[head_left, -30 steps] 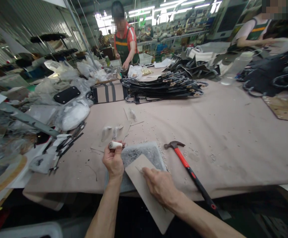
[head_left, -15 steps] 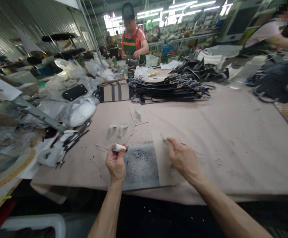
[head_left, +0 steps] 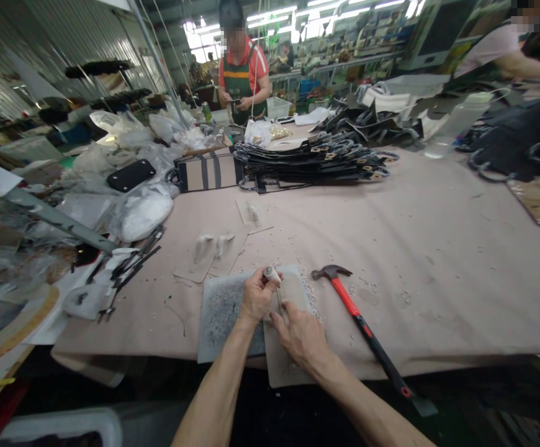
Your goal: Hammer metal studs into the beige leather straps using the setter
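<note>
My left hand (head_left: 257, 297) is closed around a short white cylindrical tool (head_left: 270, 274) with a metal end facing up. It holds the tool over the upper part of a flat beige panel (head_left: 283, 360). My right hand (head_left: 303, 335) is on that panel, thumb and forefinger holding it close below the tool. What lies right under the tool's tip is hidden by my fingers. The panel partly covers a grey, pitted board (head_left: 223, 310). To the right of my right hand lies a claw hammer (head_left: 350, 304) with a red and black handle.
Beige pieces with small wrapped parts (head_left: 198, 256) lie beyond my left hand. Farther back are a stack of black-edged bag pieces (head_left: 316, 162) and a striped panel (head_left: 210, 171). Plastic bags (head_left: 145, 211) crowd the left. Two people work across the table (head_left: 437, 248), amid scattered white bits.
Both hands have come together over the board's right side. The panel has swung left and now lies partly on the board. The hammer, earlier hidden behind panel and arm, now shows.
</note>
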`<state>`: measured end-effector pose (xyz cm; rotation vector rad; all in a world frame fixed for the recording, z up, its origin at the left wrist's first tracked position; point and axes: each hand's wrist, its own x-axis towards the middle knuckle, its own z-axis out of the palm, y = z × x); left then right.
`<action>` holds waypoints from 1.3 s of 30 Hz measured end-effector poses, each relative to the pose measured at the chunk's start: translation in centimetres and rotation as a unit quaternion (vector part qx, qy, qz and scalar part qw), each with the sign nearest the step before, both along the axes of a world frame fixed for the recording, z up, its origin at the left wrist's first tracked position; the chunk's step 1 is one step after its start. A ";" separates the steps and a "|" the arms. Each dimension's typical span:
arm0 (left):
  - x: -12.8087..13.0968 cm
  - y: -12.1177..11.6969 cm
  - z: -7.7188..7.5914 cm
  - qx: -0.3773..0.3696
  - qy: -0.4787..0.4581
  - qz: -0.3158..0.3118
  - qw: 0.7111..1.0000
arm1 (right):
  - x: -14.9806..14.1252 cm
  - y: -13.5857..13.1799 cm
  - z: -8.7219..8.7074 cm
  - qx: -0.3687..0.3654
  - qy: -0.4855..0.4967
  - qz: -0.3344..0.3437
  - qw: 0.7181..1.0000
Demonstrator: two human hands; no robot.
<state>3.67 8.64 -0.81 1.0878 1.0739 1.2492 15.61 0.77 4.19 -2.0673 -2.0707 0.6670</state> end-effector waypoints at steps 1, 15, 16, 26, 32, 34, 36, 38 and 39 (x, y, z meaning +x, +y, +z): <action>0.0 0.0 -0.4 -0.003 0.007 -0.003 1.000 | -0.1 -0.1 -0.1 -0.010 0.016 -0.008 1.000; -0.2 -0.4 -0.9 0.008 0.055 -0.025 0.998 | 6.8 -0.5 -1.6 0.089 0.058 -0.055 0.993; -0.2 -0.5 -0.8 0.011 0.061 -0.026 0.998 | 8.1 -0.7 -2.0 0.117 0.006 -0.061 0.991; -0.2 -0.5 -0.8 0.068 0.163 -0.062 0.982 | 15.0 -0.8 -3.6 -0.094 0.112 -0.187 0.971; -0.1 -0.8 -0.5 0.091 0.189 -0.067 0.976 | 12.6 0.4 1.8 -0.223 0.417 -0.267 0.840; -0.1 -0.8 -0.3 0.096 0.199 -0.070 0.973 | 11.6 0.3 3.9 -0.115 0.392 -0.230 0.883; -0.2 -0.8 -0.1 0.105 0.215 -0.073 0.968 | 10.8 0.0 5.5 0.064 0.293 -0.139 0.944; -0.2 -0.8 -0.1 0.112 0.229 -0.077 0.964 | 10.3 -0.2 6.1 0.193 0.187 -0.055 0.962; -0.1 -0.8 -0.1 0.114 0.233 -0.077 0.963 | 10.3 -0.2 6.1 0.218 0.141 -0.014 0.965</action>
